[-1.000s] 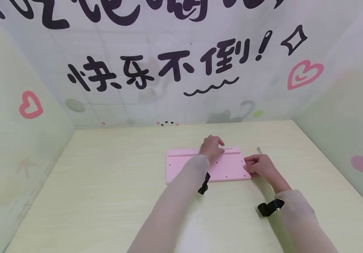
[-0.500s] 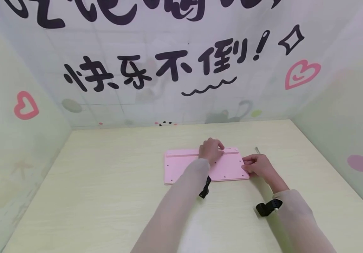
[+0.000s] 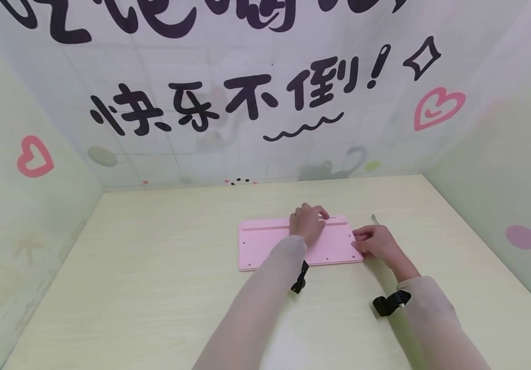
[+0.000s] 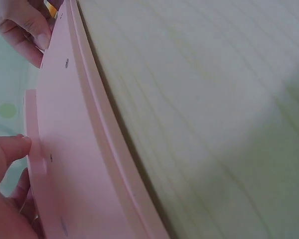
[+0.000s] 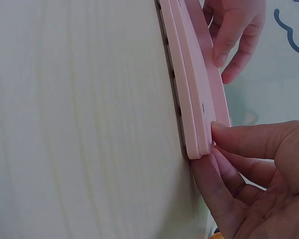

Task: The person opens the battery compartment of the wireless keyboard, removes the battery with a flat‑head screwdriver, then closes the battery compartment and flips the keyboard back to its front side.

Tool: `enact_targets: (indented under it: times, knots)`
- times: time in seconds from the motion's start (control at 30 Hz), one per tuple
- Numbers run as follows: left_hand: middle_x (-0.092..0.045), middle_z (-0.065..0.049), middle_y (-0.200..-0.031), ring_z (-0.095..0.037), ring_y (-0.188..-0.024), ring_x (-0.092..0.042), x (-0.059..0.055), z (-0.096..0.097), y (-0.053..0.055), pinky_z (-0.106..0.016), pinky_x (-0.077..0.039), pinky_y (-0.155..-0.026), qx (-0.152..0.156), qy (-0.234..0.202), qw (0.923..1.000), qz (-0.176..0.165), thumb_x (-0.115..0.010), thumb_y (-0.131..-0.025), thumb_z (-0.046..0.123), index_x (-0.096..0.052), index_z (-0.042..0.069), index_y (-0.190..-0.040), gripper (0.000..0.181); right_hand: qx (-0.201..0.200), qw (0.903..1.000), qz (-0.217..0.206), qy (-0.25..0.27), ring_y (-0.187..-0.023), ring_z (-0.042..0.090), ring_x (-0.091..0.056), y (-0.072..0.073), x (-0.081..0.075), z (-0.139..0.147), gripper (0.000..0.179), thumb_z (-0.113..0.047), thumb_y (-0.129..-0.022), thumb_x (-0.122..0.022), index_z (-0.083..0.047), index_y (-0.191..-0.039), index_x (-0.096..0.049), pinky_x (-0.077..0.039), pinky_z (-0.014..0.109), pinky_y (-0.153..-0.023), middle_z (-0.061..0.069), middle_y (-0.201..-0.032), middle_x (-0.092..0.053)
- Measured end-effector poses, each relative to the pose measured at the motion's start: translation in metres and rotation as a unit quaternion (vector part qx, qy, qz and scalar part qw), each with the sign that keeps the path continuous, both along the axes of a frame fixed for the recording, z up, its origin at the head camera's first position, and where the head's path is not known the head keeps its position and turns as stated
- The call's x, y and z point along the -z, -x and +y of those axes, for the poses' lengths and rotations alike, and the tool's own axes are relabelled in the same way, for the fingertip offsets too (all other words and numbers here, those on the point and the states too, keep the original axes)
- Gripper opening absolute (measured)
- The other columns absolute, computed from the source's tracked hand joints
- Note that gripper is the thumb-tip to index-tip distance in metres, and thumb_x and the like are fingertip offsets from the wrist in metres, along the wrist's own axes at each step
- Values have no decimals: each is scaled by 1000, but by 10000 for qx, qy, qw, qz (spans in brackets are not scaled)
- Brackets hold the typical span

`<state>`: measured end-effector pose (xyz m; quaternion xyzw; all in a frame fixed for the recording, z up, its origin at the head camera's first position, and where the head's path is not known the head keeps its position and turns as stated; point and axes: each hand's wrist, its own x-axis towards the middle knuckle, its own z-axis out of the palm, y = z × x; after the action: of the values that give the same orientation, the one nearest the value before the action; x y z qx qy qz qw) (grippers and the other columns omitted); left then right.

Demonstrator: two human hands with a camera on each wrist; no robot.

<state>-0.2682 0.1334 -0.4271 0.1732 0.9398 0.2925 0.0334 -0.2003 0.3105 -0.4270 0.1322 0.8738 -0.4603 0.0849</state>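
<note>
A pink keyboard (image 3: 265, 249) lies face down on the table, its screw-dotted back upward and a raised bar along the far edge. In the right wrist view, gaps between keys show along its underside. My left hand (image 3: 307, 223) reaches across the back and holds the far edge, the thumb on the bar and the fingers beyond it. My right hand (image 3: 378, 244) pinches the right short end, thumb on top and fingers beneath. A thin metal shaft (image 3: 374, 219), perhaps a screwdriver's, sticks out behind the right hand. An orange piece (image 5: 218, 235) shows below that hand.
The pale wood-patterned table (image 3: 154, 288) surrounds the keyboard. A printed cloth backdrop (image 3: 191, 154) stands behind it, with side walls at left and right. Black wrist cameras (image 3: 387, 304) sit on both sleeves.
My left hand has drawn slightly nearer along the keyboard's far edge, its fingers lower. The right hand keeps its pinch on the end. The head view has shifted a little.
</note>
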Motion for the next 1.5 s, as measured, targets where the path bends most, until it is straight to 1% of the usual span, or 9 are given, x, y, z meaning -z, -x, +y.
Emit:
enact_targets:
  times: [0.2,0.3,0.4,0.6,0.8,1.1,1.27,1.4,1.5]
  knots:
    - [-52,0,-106,-15,-90,-46,-2,2,1,-34,-37,-87,11,33,9998,-190,-61,-88,29,-64,32,-99,11,17,10000,-3,-82,-66,14,-58,2,1,1,35,-2,-83,-65,9,-115,-56,-52,29,-61,14,-90,-61]
    - [-52,0,-107,-16,-90,-46,-4,3,0,-34,-37,-87,-44,57,9996,-261,-62,-87,32,-64,31,-99,12,-73,9999,23,-127,-66,14,-58,2,0,0,35,-2,-83,-65,10,-114,-55,-52,29,-60,14,-89,-61]
    - [-52,0,-106,-16,-90,-46,-6,4,-2,-34,-37,-87,-117,53,9994,-318,-62,-87,31,-64,30,-100,12,-77,9999,16,-148,-65,14,-57,2,-1,-1,34,-2,-83,-65,10,-113,-56,-52,29,-59,14,-88,-61]
    - [-50,2,-102,-16,-86,-43,-8,7,-3,-32,-37,-84,-255,129,9991,-322,-61,-88,28,-63,31,-98,10,-127,9996,-17,-257,-66,15,-56,2,-3,-3,33,-2,-83,-65,9,-112,-56,-52,29,-59,15,-89,-60]
    - [-48,2,-99,-16,-85,-40,-10,9,-4,-32,-36,-83,-284,157,9986,-410,-59,-90,23,-63,29,-97,10,-151,9994,-14,-310,-67,16,-56,3,-3,-2,33,-2,-83,-64,9,-113,-56,-52,29,-60,15,-90,-60]
    - [-51,1,-100,-18,-87,-46,-5,11,1,-33,-38,-84,-313,36,9990,-323,-65,-86,28,-64,26,-93,8,-96,9995,-16,-305,-67,16,-55,3,-2,-2,32,-1,-83,-65,8,-112,-57,-52,29,-59,14,-88,-59]
    - [-51,1,-97,-18,-84,-44,-7,10,0,-33,-38,-82,-324,-21,9990,-299,-64,-86,28,-63,25,-92,6,-112,9995,-51,-286,-68,17,-55,3,-4,-2,32,-2,-83,-65,9,-112,-56,-52,29,-59,14,-89,-59]
    - [-50,1,-96,-18,-85,-44,-10,10,-2,-34,-37,-82,-347,-43,9988,-339,-64,-86,27,-63,26,-92,6,-98,9996,-43,-260,-67,16,-55,3,-3,-2,33,-2,-82,-65,9,-112,-56,-52,29,-59,15,-89,-59]
    - [-50,1,-96,-18,-85,-44,-9,10,-2,-35,-37,-83,-342,-22,9987,-369,-64,-86,26,-62,26,-92,7,-56,9997,-31,-242,-66,15,-56,3,-3,-2,32,-1,-82,-66,9,-111,-57,-52,29,-59,14,-88,-60]
